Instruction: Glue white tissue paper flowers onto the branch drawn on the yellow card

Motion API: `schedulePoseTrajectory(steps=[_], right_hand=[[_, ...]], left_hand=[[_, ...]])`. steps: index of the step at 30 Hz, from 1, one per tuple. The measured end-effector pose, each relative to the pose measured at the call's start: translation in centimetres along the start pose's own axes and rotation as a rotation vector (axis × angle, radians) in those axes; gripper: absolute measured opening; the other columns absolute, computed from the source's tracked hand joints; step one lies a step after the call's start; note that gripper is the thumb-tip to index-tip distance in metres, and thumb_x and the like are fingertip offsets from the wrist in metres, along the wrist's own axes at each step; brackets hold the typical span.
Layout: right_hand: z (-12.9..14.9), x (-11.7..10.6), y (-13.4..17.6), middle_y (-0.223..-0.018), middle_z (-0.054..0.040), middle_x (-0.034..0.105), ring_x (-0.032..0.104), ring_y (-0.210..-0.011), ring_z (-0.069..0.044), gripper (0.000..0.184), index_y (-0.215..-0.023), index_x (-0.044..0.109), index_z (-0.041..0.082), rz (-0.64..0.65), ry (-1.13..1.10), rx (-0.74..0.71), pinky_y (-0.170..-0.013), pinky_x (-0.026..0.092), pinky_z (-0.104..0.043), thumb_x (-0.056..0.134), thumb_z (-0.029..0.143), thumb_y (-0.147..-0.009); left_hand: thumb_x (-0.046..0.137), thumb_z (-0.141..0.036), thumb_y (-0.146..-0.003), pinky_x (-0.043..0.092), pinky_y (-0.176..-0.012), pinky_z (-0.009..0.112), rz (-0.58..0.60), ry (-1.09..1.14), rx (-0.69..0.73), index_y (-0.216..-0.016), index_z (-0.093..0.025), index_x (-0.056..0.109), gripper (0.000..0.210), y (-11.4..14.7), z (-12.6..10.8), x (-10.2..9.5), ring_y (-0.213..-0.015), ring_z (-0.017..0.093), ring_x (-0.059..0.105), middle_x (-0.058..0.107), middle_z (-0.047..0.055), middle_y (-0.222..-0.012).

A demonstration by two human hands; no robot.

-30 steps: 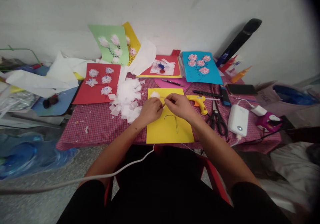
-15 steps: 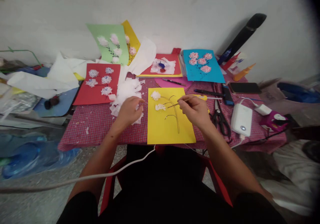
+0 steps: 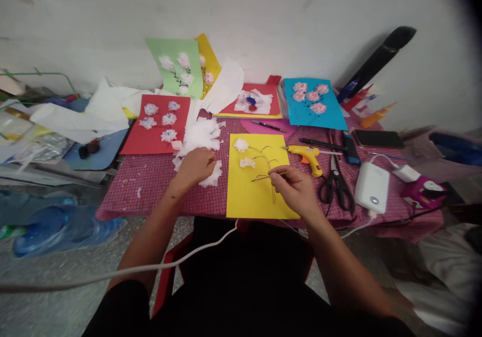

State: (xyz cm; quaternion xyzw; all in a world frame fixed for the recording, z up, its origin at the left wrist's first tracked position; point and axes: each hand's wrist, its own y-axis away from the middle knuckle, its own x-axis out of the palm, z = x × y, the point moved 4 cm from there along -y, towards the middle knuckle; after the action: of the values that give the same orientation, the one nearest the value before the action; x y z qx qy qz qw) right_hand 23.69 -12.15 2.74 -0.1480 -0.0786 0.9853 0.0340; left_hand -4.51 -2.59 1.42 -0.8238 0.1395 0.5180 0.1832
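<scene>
Scraps [image 3: 200, 133] partly behind left hand [image 3: 198, 165].

Phone [image 3: 378, 138] is lying flat on the table [image 3: 131, 194], right side, behind white power bank [image 3: 372, 187]. Purple box [image 3: 422, 190] is sitting right of that. Long black object [image 3: 376, 68] is leaning on the wall [image 3: 278, 20]. Blue flower card [image 3: 331, 120] is resting near it, green card [image 3: 173, 53] is standing further left. Blue plastic bottle [image 3: 48, 231] is lying on the floor [image 3: 56, 317], left.

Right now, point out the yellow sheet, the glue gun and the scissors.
Yellow sheet [image 3: 249, 196]: head view, bare lower left part.
Glue gun [image 3: 308, 152]: head view, yellow body.
Scissors [image 3: 334, 175]: head view, near the pivot.
</scene>
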Motion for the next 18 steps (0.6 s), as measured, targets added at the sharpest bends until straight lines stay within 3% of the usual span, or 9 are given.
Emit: schedulePoseTrajectory(steps=[3,7,9,13,18], right_hand=[[-0.1,0.2,0.2,-0.071,-0.0023,0.068,0.058,-0.056,-0.015,0.017,-0.090,0.073,0.023,-0.019,-0.070,0.039,-0.051,0.047,-0.030,0.067,0.040,-0.089],[0.9,1.3,0.6,-0.079,-0.0028,0.072,0.060,-0.058,-0.014,0.016,-0.099,0.073,0.024,-0.029,-0.248,0.015,-0.054,0.051,-0.030,0.067,0.037,-0.090],[1.7,2.0,0.7,-0.083,-0.0034,0.073,0.062,-0.060,-0.014,0.016,-0.101,0.073,0.025,-0.031,-0.301,-0.019,-0.056,0.054,-0.031,0.067,0.035,-0.091],[2.6,3.5,0.9,-0.087,-0.0034,0.074,0.064,-0.062,-0.014,0.016,-0.102,0.073,0.025,0.011,-0.299,-0.050,-0.059,0.057,-0.031,0.067,0.034,-0.091],[2.1,3.8,1.3,-0.085,-0.0031,0.074,0.064,-0.063,-0.012,0.014,-0.102,0.073,0.022,0.018,-0.322,-0.071,-0.058,0.057,-0.027,0.067,0.030,-0.091]], left_hand=[[0.057,-0.030,-0.085,0.049,-0.072,0.035,-0.103,0.175,-0.173,-0.074,-0.019,0.066,0.018,0.7,0.2,-1.1,-0.073,0.020,0.061,0.068,0.005,-0.075],[0.063,-0.035,-0.084,0.048,-0.060,0.028,-0.151,0.664,-0.381,-0.082,-0.019,0.066,0.017,1.9,-0.4,-0.8,-0.063,0.015,0.060,0.068,0.001,-0.072],[0.066,-0.034,-0.082,0.049,-0.060,0.026,-0.139,0.809,-0.412,-0.082,-0.018,0.066,0.017,2.4,-1.1,-0.1,-0.062,0.013,0.060,0.069,0.002,-0.073],[0.068,-0.033,-0.081,0.051,-0.061,0.025,-0.087,0.864,-0.395,-0.084,-0.017,0.069,0.016,3.1,-2.7,1.4,-0.064,0.012,0.062,0.071,0.002,-0.077],[0.072,-0.033,-0.078,0.049,-0.058,0.024,-0.067,1.085,-0.449,-0.083,-0.016,0.066,0.019,3.4,-4.0,2.6,-0.058,0.011,0.061,0.069,0.000,-0.071]])
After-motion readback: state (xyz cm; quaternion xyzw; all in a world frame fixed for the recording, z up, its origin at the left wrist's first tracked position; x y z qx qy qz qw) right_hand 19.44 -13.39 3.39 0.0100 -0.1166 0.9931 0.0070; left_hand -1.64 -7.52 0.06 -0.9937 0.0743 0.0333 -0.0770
